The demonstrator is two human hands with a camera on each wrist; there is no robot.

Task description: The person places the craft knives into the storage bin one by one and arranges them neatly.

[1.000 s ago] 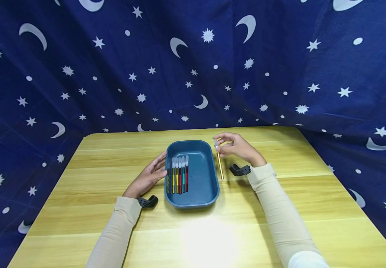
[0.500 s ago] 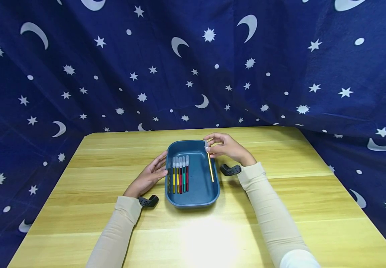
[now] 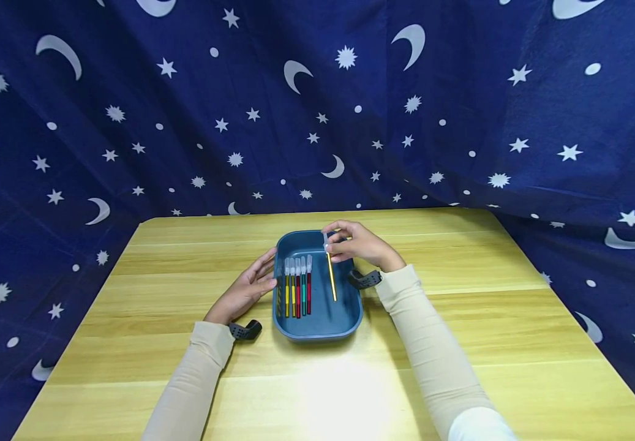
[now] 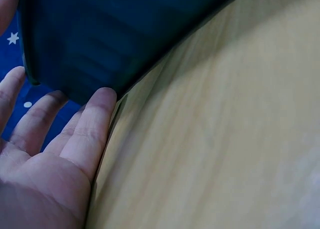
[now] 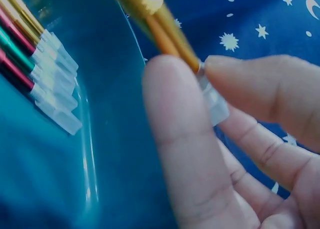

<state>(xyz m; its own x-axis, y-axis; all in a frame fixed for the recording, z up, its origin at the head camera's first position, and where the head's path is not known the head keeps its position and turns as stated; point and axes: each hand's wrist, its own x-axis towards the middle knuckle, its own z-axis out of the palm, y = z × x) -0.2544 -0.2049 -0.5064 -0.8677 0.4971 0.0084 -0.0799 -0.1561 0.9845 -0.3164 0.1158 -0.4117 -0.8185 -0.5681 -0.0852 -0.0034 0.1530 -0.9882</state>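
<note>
A blue rectangular tray (image 3: pixel 317 337) lies on the table. My left hand (image 3: pixel 243 290) rests against its left side; in the left wrist view, loosely extended fingertips touch the tray's outer wall. My right hand (image 3: pixel 359 243) pinches a gold craft knife (image 3: pixel 332 278) by its clear-capped end, between thumb and fingers. The knife hangs over the right half of the tray, handle end slanting down toward the front. Inside the tray's left half several capped craft knives (image 3: pixel 297 299), yellow, red and green, lie side by side in a row, caps pointing to the back.
The wooden table (image 3: pixel 174 288) spreads out around the tray. Behind it hangs a dark blue curtain (image 3: pixel 273 153) with moons and stars. A black wrist mount (image 3: pixel 245 331) sits on the left wrist and another (image 3: pixel 364 279) on the right.
My right hand has carried the gold craft knife leftward from beside the tray, across its right rim, to over the tray floor. The left hand stays at the tray's side.
</note>
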